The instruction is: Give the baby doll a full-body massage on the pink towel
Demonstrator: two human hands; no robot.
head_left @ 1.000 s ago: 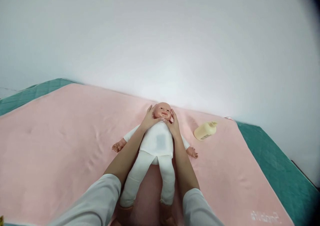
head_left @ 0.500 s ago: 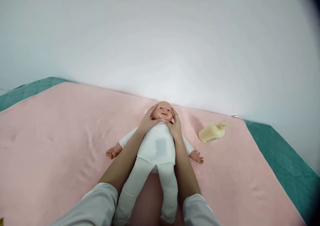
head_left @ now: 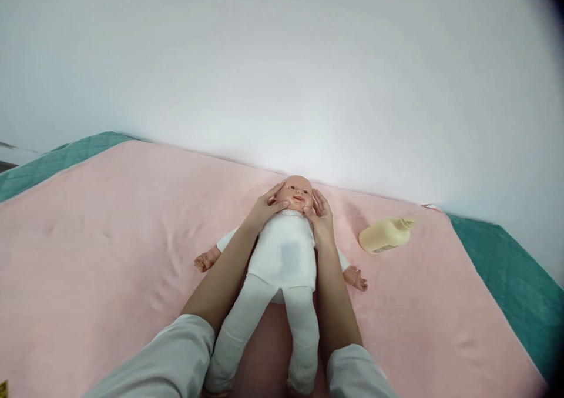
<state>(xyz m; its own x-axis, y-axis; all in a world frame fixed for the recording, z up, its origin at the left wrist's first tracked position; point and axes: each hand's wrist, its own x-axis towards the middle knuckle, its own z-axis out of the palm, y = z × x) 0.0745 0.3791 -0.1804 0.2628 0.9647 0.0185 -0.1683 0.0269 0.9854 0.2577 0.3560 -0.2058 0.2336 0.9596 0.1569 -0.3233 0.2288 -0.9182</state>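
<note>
- A baby doll (head_left: 288, 257) lay on its back on a pink blanket (head_left: 110, 239), head toward the white wall (head_left: 282, 63) and legs toward the person, with both short arms spread out to the sides.
- The doll wore a white body suit and white leggings; its head, hands and feet were bare plastic.
- The left hand (head_left: 264, 208) rested against one side of the doll's head, fingers (head_left: 277, 191) curled loosely along the cheek and thumb near the chin, cupping rather than gripping.
- The right hand (head_left: 321, 217) mirrored it on the other side, its fingers (head_left: 318, 199) laid flat up the cheek, open and touching.
- Neither hand had closed round anything; both only pressed lightly on the face, with the forearms running along either side of the doll's trunk.
- White sleeves (head_left: 176, 357) covered the arms from the elbows back.
- A cream bottle (head_left: 385, 237) lay on its side on the blanket, to the right of the doll and well apart from both hands, cap pointing toward the wall.
- The blanket covered a green quilted bed (head_left: 506, 280), which showed at the left and right edges.
- As a judgement: the work appeared to be at the face, with both hands placed on the cheeks; the chest, arms and legs showed no hand on them, so whatever belongs there seemed left to do, and the bottle lay untouched.
</note>
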